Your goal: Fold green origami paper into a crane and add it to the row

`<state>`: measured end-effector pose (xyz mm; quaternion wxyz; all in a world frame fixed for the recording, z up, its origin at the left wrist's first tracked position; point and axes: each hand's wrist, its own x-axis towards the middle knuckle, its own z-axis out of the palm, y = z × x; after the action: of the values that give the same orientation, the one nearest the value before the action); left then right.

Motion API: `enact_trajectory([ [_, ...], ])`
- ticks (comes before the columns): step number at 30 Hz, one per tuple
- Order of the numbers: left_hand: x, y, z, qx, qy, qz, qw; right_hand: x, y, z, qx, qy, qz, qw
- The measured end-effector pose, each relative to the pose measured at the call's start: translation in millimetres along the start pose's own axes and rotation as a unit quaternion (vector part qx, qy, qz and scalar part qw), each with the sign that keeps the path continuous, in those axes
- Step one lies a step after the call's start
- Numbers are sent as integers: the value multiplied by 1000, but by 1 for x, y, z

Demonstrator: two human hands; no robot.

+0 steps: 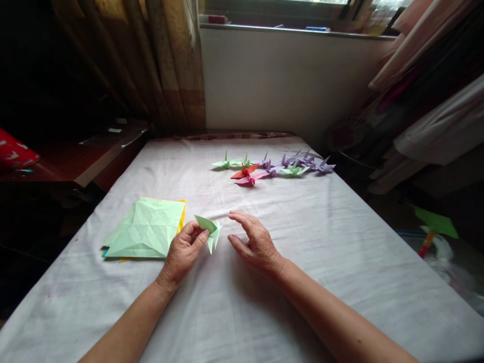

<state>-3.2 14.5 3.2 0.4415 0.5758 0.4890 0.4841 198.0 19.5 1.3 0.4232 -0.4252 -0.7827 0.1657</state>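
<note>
My left hand [184, 250] pinches a small, partly folded light green paper piece [209, 231] just above the white cloth. My right hand [252, 241] hovers beside it on the right, fingers apart and curved, holding nothing and not touching the paper. To the left of my left hand lies a stack of square paper sheets [146, 228], with a creased green sheet on top and yellow and blue edges showing below.
The table has a white cloth [287, 262]. A row of finished paper cranes [273, 167] in green, red, pink and purple lies at the far middle. A curtain [177, 60] and a wall stand behind. Clothes and clutter are at the right, a dark side table at the left.
</note>
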Motion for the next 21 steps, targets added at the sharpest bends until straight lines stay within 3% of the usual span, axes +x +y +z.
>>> enact_trajectory([
  [7,-9,7,10,-74,-29,-48,996,-5,-13,-1,76,-50,82,992],
  [14,-11,7,8,-51,-38,-84,994,-4,-6,-2,249,-74,236,936],
  [19,-10,3,3,-35,-11,-114,993,-4,-3,-7,229,-77,259,935],
  [21,-9,2,1,18,-8,-93,995,-5,-4,-9,203,-88,255,941],
])
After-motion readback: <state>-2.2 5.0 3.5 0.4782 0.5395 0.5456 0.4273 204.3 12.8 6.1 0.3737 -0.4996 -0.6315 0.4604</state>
